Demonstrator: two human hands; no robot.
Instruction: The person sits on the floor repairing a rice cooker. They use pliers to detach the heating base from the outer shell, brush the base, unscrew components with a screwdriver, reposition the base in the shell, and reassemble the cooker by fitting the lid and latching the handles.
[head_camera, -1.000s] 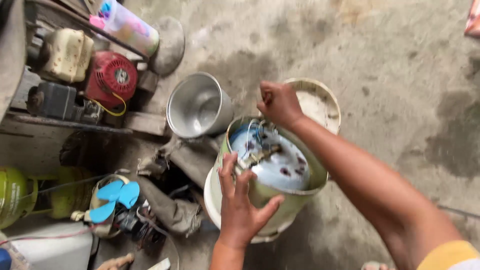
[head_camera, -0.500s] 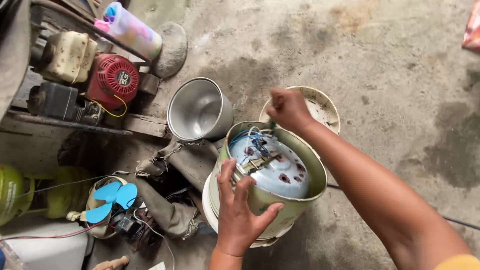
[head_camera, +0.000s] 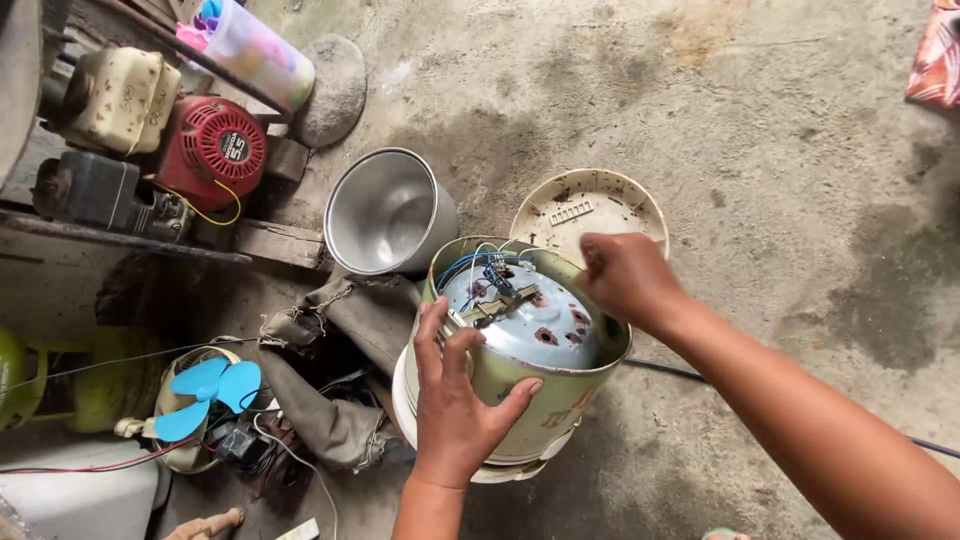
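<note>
An upturned rice cooker body, pale green with its base cover off, stands on the concrete floor. Blue and white wires and a metal bracket lie across its exposed grey inner shell. My left hand grips the near rim and side of the cooker, thumb on the wall. My right hand is closed at the far right rim; whether it holds a small tool or part I cannot tell. The round cream base cover lies on the floor just behind the cooker.
A shiny metal inner pot lies tipped to the left of the cooker. Grey cloth, a small fan with blue blades, a red engine, a cream tank and a plastic bottle crowd the left side.
My right hand has moved from the far left rim across to the right rim of the cooker. My left hand has kept its grip, and the view has shifted slightly.
</note>
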